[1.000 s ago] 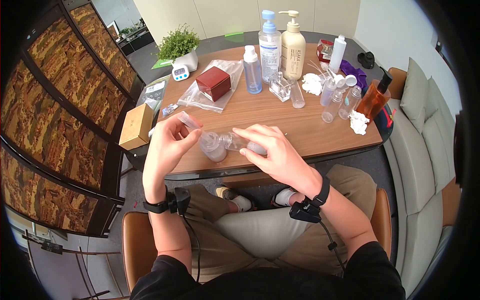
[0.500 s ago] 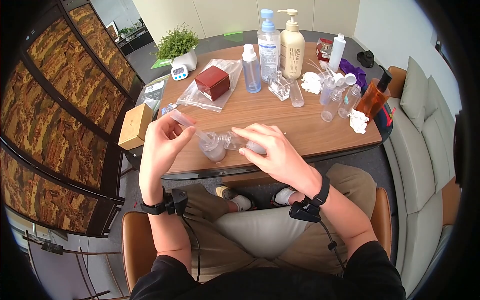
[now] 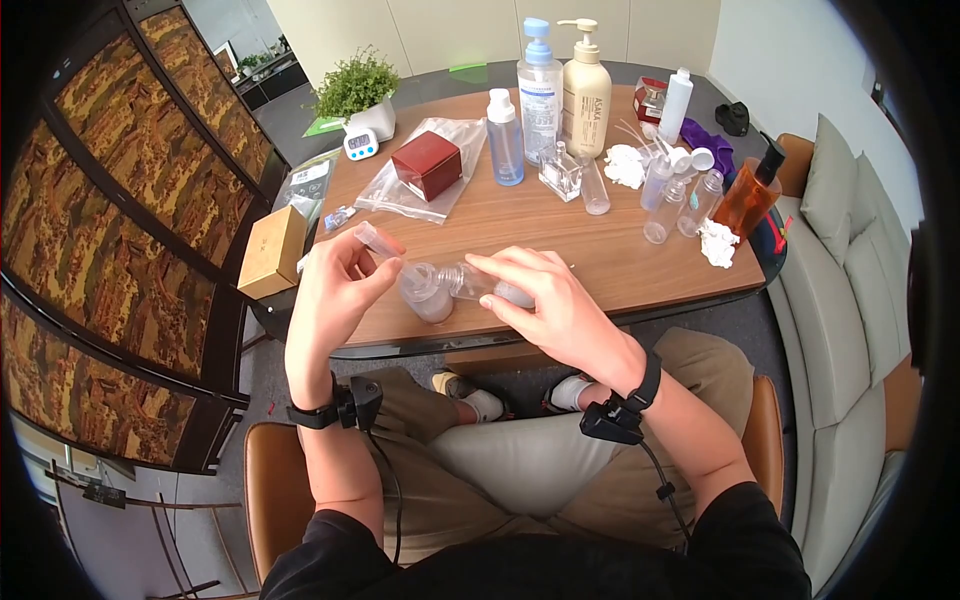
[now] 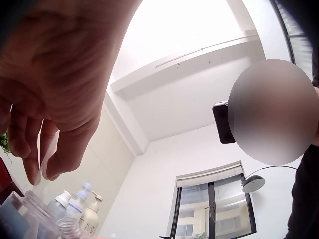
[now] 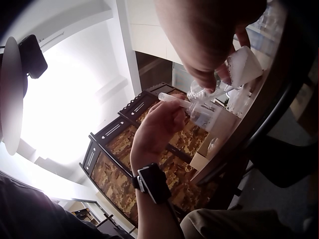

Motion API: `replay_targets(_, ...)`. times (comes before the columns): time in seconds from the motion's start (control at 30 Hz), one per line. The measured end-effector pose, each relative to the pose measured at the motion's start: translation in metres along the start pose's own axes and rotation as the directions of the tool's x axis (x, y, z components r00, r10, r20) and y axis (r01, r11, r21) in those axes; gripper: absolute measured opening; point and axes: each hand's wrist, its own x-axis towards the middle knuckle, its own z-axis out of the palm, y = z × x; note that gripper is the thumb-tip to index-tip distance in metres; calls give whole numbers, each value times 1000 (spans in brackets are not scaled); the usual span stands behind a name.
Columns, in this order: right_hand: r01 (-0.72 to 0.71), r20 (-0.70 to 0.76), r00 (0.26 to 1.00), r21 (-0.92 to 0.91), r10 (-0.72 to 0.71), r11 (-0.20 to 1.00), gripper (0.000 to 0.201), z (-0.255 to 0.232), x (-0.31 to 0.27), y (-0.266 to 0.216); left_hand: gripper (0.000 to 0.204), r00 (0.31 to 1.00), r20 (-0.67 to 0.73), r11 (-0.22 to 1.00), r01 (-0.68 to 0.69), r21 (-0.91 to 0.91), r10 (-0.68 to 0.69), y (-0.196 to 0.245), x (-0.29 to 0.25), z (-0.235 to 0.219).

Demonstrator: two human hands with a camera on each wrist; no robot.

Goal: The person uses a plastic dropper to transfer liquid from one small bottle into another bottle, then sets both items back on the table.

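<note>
In the head view my left hand (image 3: 338,300) pinches a translucent plastic stick (image 3: 372,240) between thumb and fingers; its lower end slants down to the mouth of a clear, wide jar (image 3: 430,300) near the table's front edge. My right hand (image 3: 555,310) grips a small clear bottle (image 3: 462,284) lying tilted, its neck close against the jar's rim. The right wrist view shows the stick (image 5: 172,98) entering the neck of the jar (image 5: 212,119), while whitish matter sits at the base of the held bottle (image 5: 245,68). Whether bottle and jar touch, I cannot tell.
Behind the hands stand a red box (image 3: 427,166) on a plastic bag, a blue bottle (image 3: 505,140), a cream pump bottle (image 3: 586,100) and a glass bottle (image 3: 560,178). Small bottles, crumpled tissue (image 3: 718,244) and an amber bottle (image 3: 745,200) are at right, a cardboard box (image 3: 272,255) at left.
My left hand shifted slightly left with the stick, then came back right to about where it was a second ago. The right hand and its bottle look nearly still.
</note>
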Motion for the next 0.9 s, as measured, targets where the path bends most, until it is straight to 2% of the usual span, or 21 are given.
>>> replay_targets(0.17,-8,5,1000,6,8,1000,48,1,0,-1,18,1000,-3,1000,-8,-6,8,-3,1,0)
replay_targets(0.23,55,-61,997,-11,-55,998,42,2,0,-1,18,1000,-6,1000,-7,-1,7,-2,0,1)
replay_targets(0.33,72,-68,995,-24,-74,997,42,3,1,0,17,1000,-12,1000,-11,2,11,-1,-1,2)
replay_targets(0.6,59,-65,996,-13,-60,998,42,2,2,-2,19,995,-102,994,-19,-109,8,-5,-3,-1)
replay_targets(0.63,62,-64,996,-10,-62,998,42,2,2,-2,19,995,-101,994,-19,-108,8,-4,-2,0)
replay_targets(0.7,58,-63,996,-10,-58,998,42,2,1,-3,19,999,-28,1000,-20,14,20,-2,0,4)
replay_targets(0.9,53,-60,997,-9,-54,999,42,2,2,-3,19,1000,-29,1000,-2,-7,2,-1,0,4)
